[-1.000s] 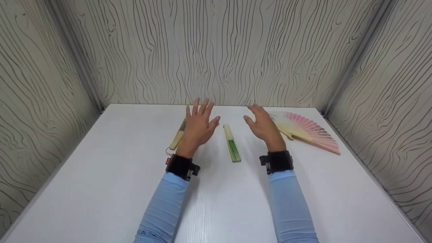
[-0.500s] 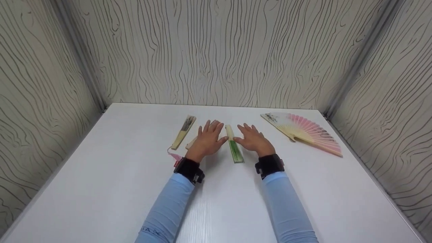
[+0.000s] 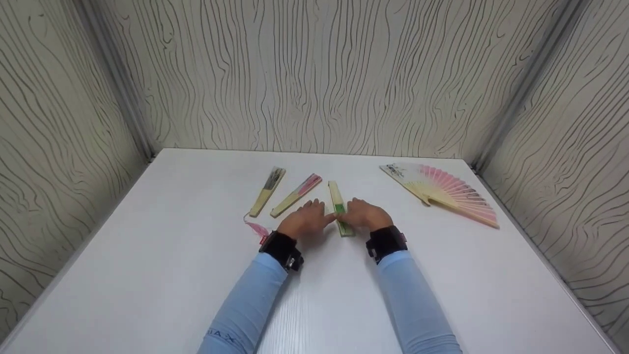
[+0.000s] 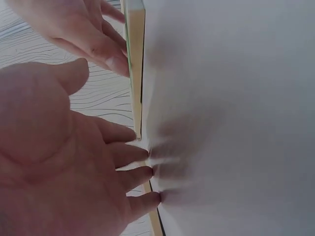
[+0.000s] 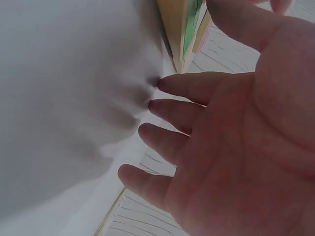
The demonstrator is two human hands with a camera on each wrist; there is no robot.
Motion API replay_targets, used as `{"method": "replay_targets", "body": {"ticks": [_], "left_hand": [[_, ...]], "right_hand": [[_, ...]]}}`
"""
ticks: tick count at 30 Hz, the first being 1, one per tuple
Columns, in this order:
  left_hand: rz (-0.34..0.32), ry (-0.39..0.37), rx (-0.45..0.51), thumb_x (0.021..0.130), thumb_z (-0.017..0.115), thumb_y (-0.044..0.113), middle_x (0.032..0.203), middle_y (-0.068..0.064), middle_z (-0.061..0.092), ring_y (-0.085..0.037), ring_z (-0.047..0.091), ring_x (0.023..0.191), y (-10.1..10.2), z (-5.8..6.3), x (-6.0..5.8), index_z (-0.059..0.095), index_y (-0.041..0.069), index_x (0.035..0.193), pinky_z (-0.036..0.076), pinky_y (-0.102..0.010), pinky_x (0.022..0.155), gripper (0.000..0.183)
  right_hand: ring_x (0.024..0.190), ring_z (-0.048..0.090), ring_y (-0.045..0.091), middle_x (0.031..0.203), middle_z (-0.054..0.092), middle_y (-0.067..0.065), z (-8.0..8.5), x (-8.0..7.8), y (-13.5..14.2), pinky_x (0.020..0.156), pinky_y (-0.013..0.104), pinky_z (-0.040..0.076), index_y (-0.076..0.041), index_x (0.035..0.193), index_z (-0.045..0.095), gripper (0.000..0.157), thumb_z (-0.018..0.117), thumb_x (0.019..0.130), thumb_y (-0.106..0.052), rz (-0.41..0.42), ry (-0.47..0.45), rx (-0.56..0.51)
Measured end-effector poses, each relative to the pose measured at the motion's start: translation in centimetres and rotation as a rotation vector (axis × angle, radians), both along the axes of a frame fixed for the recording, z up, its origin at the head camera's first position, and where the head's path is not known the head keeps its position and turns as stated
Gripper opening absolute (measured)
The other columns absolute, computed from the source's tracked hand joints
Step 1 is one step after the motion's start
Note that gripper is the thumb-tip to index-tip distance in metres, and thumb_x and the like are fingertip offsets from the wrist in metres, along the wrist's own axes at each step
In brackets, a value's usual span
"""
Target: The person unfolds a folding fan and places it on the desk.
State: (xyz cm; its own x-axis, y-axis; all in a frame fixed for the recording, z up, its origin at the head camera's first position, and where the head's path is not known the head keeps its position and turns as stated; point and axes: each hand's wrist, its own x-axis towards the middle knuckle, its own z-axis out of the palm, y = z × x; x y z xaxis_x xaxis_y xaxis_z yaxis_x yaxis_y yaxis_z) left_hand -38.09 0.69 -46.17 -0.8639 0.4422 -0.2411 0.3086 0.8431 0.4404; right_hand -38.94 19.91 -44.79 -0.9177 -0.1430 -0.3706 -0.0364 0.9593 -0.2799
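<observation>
A folded fan with a green face and pale wooden ribs (image 3: 334, 191) lies on the white table between my two hands. On its left, my left hand (image 3: 305, 220) has its fingertips down at the tabletop, its thumb pointing toward the fan. From the other side my right hand (image 3: 366, 215) reaches in, fingers lowered and thumb over the green part. Both thumbs come close together above the fan in the head view. In the left wrist view, the left thumb (image 4: 76, 76) stands apart from the fan's edge (image 4: 137, 73). The right fingers (image 5: 172, 105) are loosely extended beside it.
Left of my hands lie a folded pink fan (image 3: 297, 195) and a folded dark-patterned fan (image 3: 267, 192) with a pink tassel (image 3: 258, 229). A spread pink-and-white fan (image 3: 444, 189) lies at the back right. Patterned walls (image 3: 314, 73) enclose the table.
Both hands have come down and inward onto the two sides of the green fan, from raised and spread apart. The pink folded fan, earlier covered by the left hand, now shows.
</observation>
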Motion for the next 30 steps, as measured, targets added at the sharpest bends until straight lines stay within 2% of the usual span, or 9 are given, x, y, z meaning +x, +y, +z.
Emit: {"method": "replay_targets", "body": {"ticks": [6, 10, 14, 17, 19, 22, 25, 28, 30], "left_hand": [[-0.035, -0.004, -0.055, 0.118, 0.025, 0.053, 0.183, -0.019, 0.017, -0.039, 0.012, 0.172, 0.5, -0.4, 0.2, 0.026, 0.005, 0.172, 0.013, -0.054, 0.144, 0.072], [-0.052, -0.028, -0.012, 0.118, 0.025, 0.046, 0.183, -0.019, 0.016, -0.04, 0.01, 0.172, 0.6, -0.6, -0.1, 0.026, 0.01, 0.173, 0.009, -0.057, 0.144, 0.066], [-0.054, -0.054, 0.048, 0.118, 0.027, 0.044, 0.183, -0.02, 0.016, -0.042, 0.009, 0.172, 0.5, -0.7, -0.6, 0.028, 0.011, 0.172, 0.006, -0.06, 0.143, 0.064], [-0.032, -0.048, 0.106, 0.117, 0.03, 0.042, 0.179, -0.024, 0.028, -0.043, 0.02, 0.17, 0.5, -0.8, -1.0, 0.036, 0.004, 0.169, 0.014, -0.061, 0.142, 0.064], [0.0, -0.035, 0.167, 0.116, 0.035, 0.038, 0.17, -0.024, 0.044, -0.042, 0.039, 0.162, 0.6, -1.3, -1.6, 0.045, 0.001, 0.163, 0.028, -0.06, 0.139, 0.06], [0.031, -0.02, 0.237, 0.113, 0.041, 0.032, 0.156, -0.023, 0.06, -0.038, 0.057, 0.147, 0.8, -2.6, -2.9, 0.055, 0.002, 0.155, 0.043, -0.056, 0.13, 0.053], [0.015, 0.001, 0.23, 0.11, 0.043, 0.028, 0.154, -0.019, 0.064, -0.037, 0.058, 0.147, 1.1, -4.5, -4.6, 0.06, 0.006, 0.151, 0.045, -0.054, 0.129, 0.049], [-0.002, 0.028, 0.165, 0.108, 0.044, 0.026, 0.153, -0.018, 0.064, -0.035, 0.057, 0.148, 1.4, -6.1, -6.0, 0.059, 0.007, 0.15, 0.046, -0.053, 0.129, 0.049], [0.0, 0.021, 0.146, 0.109, 0.044, 0.024, 0.153, -0.019, 0.064, -0.034, 0.059, 0.147, 1.3, -5.3, -5.4, 0.057, 0.005, 0.152, 0.046, -0.051, 0.129, 0.049]], "right_hand": [[0.169, 0.02, 0.043, 0.18, 0.022, 0.026, -0.1, 0.2, -0.6, 0.141, 0.059, 0.02, 0.0, 0.168, 0.034, 0.071, 0.044, 0.115, -0.047, 0.02, -0.012, -0.036], [0.169, 0.021, 0.044, 0.179, 0.023, 0.026, -0.3, 0.0, -0.7, 0.142, 0.059, 0.019, -0.003, 0.166, 0.04, 0.063, 0.044, 0.114, -0.038, 0.073, -0.001, -0.109], [0.163, 0.037, 0.044, 0.172, 0.042, 0.025, -0.6, -0.6, -0.7, 0.138, 0.059, 0.029, -0.001, 0.157, 0.054, 0.055, 0.05, 0.108, -0.027, 0.098, 0.03, -0.204], [0.156, 0.048, 0.044, 0.163, 0.055, 0.024, -0.8, -1.0, -0.7, 0.134, 0.059, 0.037, -0.001, 0.152, 0.059, 0.052, 0.053, 0.105, -0.023, 0.075, 0.041, -0.289], [0.153, 0.051, 0.043, 0.16, 0.058, 0.023, -0.8, -1.0, -0.8, 0.132, 0.059, 0.041, 0.0, 0.152, 0.059, 0.052, 0.056, 0.105, -0.022, 0.039, 0.042, -0.358], [0.146, 0.058, 0.041, 0.155, 0.063, 0.023, -0.6, -1.0, -1.1, 0.127, 0.055, 0.048, 0.0, 0.151, 0.06, 0.05, 0.061, 0.106, -0.02, -0.01, 0.049, -0.441], [0.13, 0.07, 0.034, 0.145, 0.07, 0.023, -0.4, -0.9, -1.3, 0.114, 0.045, 0.059, 0.002, 0.145, 0.065, 0.046, 0.065, 0.104, -0.016, -0.055, 0.055, -0.488], [0.108, 0.075, 0.025, 0.136, 0.074, 0.023, -0.4, -0.9, -1.4, 0.096, 0.033, 0.066, 0.005, 0.139, 0.068, 0.042, 0.066, 0.101, -0.013, -0.114, 0.056, -0.497], [0.101, 0.075, 0.021, 0.133, 0.075, 0.023, -0.4, -0.9, -1.4, 0.09, 0.029, 0.066, 0.007, 0.137, 0.068, 0.042, 0.068, 0.099, -0.013, -0.156, 0.054, -0.512]]}}
